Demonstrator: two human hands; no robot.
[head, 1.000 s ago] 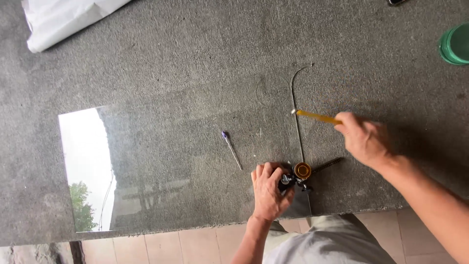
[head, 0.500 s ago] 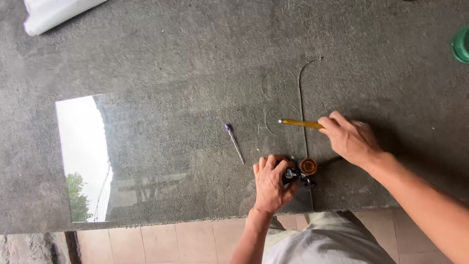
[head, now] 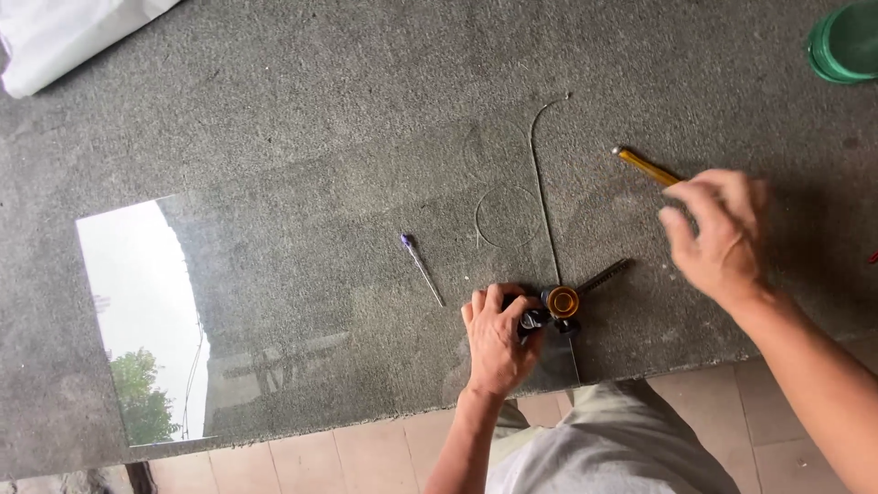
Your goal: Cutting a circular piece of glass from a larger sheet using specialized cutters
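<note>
A clear glass sheet (head: 302, 311) lies flat on a grey carpet-covered table (head: 366, 82), reflecting sky and a tree at its left end. My left hand (head: 498, 343) presses on a black tool with an orange knob (head: 562, 301) at the glass's near edge; a thin dark arm (head: 604, 273) sticks out from it to the right. My right hand (head: 722, 238) grips a yellow-handled glass cutter (head: 645, 166), its tip pointing up-left above the table, right of the glass. A long curved scratch line (head: 538, 174) and a small circle mark (head: 508, 217) show on the glass.
A small purple-tipped pen-like tool (head: 421, 267) rests on the glass left of my left hand. A green round container (head: 846, 41) stands at the far right corner. White sheet material (head: 64, 41) lies at the far left. Tiled floor (head: 302, 462) runs along the table's near edge.
My right hand has swung the yellow cutter to the right, off the curved line and away from the glass. My left hand stays on the orange-knobbed tool.
</note>
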